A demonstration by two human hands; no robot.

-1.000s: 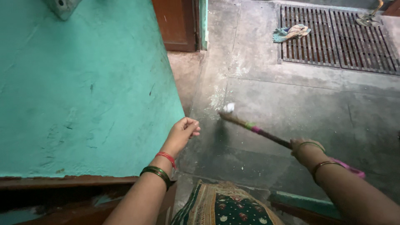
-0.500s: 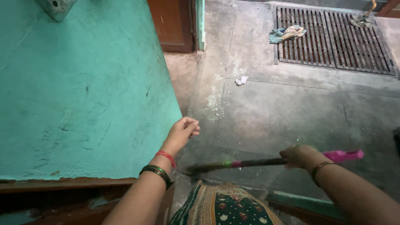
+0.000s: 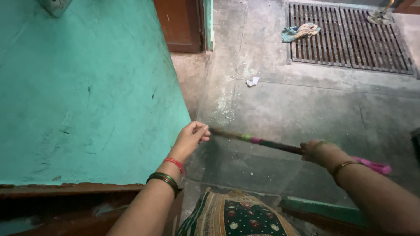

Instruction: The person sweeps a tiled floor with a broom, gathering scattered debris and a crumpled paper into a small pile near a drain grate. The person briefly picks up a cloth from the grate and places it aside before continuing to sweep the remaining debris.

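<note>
A big green wall [image 3: 87,87] fills the left side of the frame. Its bottom edge is brown w/ chipped paint. A brown door [image 3: 179,24] is at the top, just right of the wall.

The left hand [image 3: 191,139] is in the middle, by the wall's edge. Fingers curled in loose, holding nothing. Red and green bangles [image 3: 168,172] sit on the wrist.

Just right of that hand is the tip of a broom [image 3: 258,142]. It's a long dark stick w/ green & pink bands, slanting down to the right over the grey floor [image 3: 284,109]. The right hand [image 3: 321,153] is closed tight round it, lower right of the frame. A pink end pokes out behind the hand.

A bit of white paper [image 3: 252,81] lies on the floor, up top in the middle, well apart from the broom. White dust is near it.

Top right: a metal drain grate [image 3: 350,39] w/ a crumpled rag [image 3: 300,31] on its left edge.

Bottom middle: patterned cloth [image 3: 236,218].
</note>
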